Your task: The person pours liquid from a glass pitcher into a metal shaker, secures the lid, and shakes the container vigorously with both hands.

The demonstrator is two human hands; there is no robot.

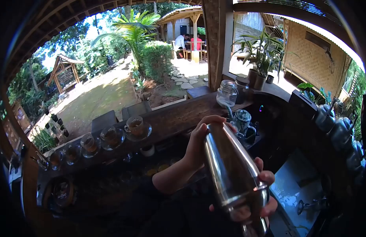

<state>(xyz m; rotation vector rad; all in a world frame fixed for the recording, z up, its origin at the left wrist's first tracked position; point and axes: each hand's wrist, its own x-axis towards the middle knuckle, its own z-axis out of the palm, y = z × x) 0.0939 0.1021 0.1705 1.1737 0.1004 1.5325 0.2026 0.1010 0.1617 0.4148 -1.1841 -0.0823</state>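
I hold a shiny metal cocktail shaker point(232, 162) tilted in front of me, its flat base pointing up and away and its narrower cap end toward me. My left hand point(200, 134) wraps over the base end, fingers curled across the top. Around the wider lower part, near the joint, my right hand point(266, 187) is closed; its fingertips show on the right side and its palm is hidden behind the metal. Just beyond the shaker stand a patterned glass jar point(242, 116) and a clear lidded jar point(227, 94).
Along the wooden counter point(179, 118) stand several glass cups on saucers, among them a cup point(134, 126). A metal sink point(287, 197) lies at lower right. Metal kettles point(325, 118) line the right edge. Potted plants point(264, 55) stand behind; two people point(187, 43) sit far off.
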